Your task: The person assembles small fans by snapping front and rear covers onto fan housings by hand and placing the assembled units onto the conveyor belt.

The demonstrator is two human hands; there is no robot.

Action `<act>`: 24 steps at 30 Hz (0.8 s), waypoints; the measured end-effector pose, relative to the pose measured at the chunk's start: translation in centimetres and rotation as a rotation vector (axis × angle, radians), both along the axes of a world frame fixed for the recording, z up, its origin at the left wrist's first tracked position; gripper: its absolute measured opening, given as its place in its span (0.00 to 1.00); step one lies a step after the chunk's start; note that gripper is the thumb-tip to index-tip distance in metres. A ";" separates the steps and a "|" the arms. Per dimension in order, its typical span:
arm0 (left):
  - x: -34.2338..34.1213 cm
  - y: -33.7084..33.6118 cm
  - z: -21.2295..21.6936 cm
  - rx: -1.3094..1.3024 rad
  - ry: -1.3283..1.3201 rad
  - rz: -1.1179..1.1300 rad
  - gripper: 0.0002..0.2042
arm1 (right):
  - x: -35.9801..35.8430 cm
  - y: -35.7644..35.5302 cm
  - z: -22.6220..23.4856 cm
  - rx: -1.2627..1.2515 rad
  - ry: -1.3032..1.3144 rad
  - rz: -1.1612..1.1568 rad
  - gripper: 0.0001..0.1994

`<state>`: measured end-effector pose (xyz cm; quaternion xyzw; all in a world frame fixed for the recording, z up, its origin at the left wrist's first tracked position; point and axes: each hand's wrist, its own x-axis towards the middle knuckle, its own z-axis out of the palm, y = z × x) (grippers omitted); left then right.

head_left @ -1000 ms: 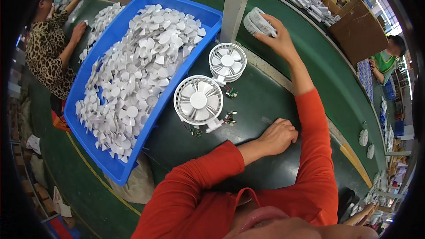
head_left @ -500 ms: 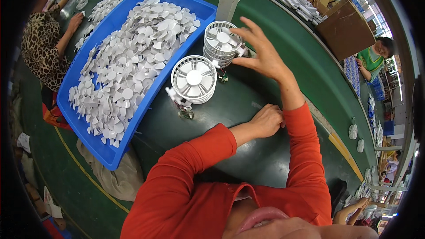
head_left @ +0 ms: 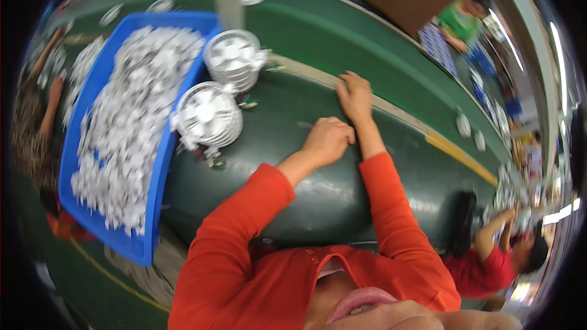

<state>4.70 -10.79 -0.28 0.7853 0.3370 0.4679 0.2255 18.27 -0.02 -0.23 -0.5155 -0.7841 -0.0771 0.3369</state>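
grip: your left hand (head_left: 328, 140) is clenched, your right hand (head_left: 354, 95) lies flat, both holding nothing | white fan grilles (head_left: 208, 116) wait left of the fist, beside the blue tray (head_left: 156, 177) | reach the nearer grille first, keeping sleeves low over the worktop (head_left: 318, 195)

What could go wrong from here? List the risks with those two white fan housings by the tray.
1. The two white fan housings stand close together against the blue tray; a nudge might tip one into the pile of small white parts.
2. Neither the left hand nor the right hand touches them, so nothing steadies them.
3. The right hand rests near the moving-looking green belt; fingers could possibly catch at the edge.
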 end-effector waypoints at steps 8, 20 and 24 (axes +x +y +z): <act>0.6 0.1 0.7 -0.035 0.089 -0.052 0.04 | -0.1 -0.5 0.1 -0.018 0.106 -0.064 0.18; 2.6 -4.0 15.7 0.306 -0.207 -0.347 0.09 | 0.2 0.0 -1.3 0.026 0.146 -0.142 0.19; 1.6 -8.2 25.9 0.692 0.046 -0.423 0.08 | -0.2 1.3 -1.1 0.086 0.119 -0.130 0.18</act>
